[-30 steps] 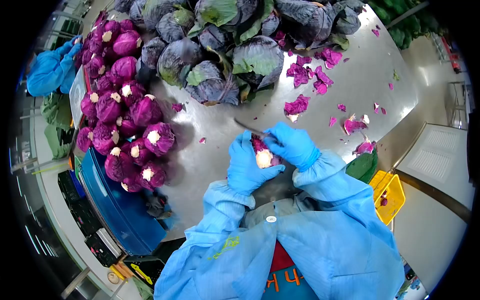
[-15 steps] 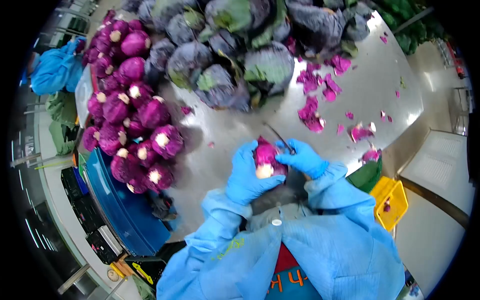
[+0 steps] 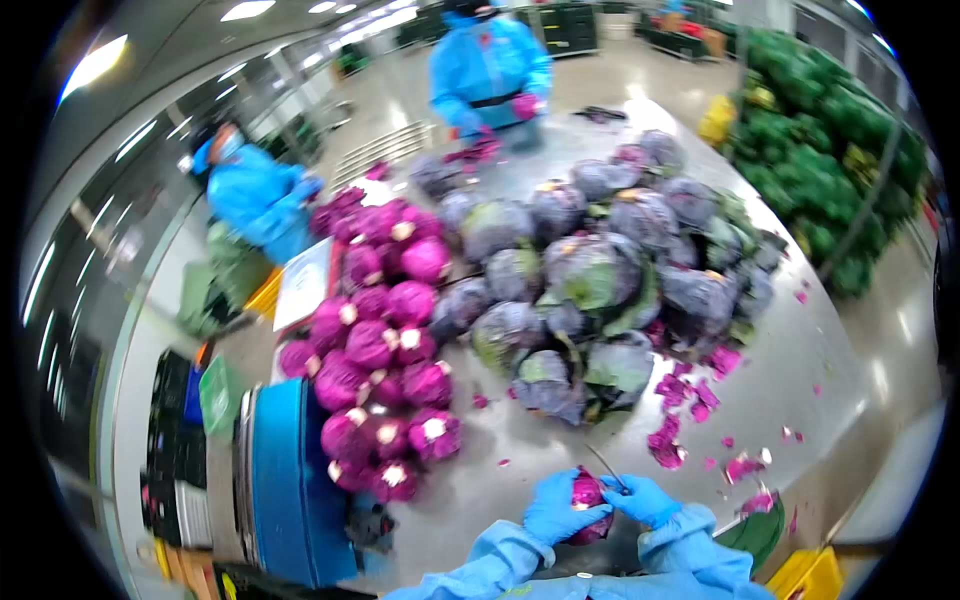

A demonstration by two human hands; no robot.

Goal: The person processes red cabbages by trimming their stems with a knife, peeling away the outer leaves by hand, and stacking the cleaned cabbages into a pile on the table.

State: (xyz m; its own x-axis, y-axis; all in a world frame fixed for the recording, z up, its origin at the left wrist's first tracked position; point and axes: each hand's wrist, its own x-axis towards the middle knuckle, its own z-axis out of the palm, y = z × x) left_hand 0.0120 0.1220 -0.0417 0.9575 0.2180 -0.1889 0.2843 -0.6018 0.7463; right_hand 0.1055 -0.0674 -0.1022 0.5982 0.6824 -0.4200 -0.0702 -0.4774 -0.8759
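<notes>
Both of my hands wear blue gloves and are close together over the metal table's near edge. My left hand (image 3: 557, 510) is wrapped around a peeled red cabbage (image 3: 590, 492), from its left side. A small knife (image 3: 606, 465) is in my right hand (image 3: 645, 500), its thin dark blade pointing up and away. The right fingers are against the cabbage's right side. To the left lie stacked peeled red cabbages (image 3: 372, 344) with pale cut stems. Ahead is a heap of unpeeled cabbages (image 3: 590, 270) with dull outer leaves.
Purple leaf scraps (image 3: 668, 440) are scattered on the metal table (image 3: 800, 370). A blue bin (image 3: 300, 480) stands at the left, a yellow basket (image 3: 808, 577) at lower right. Two co-workers in blue, one person (image 3: 490, 75) across the table and another person (image 3: 255, 195) at left, are working.
My view has tilted upward, bringing the co-workers and the far table into sight, so my hands appear lower. The cabbage has turned; its pale stem end no longer shows. Both holds remain.
</notes>
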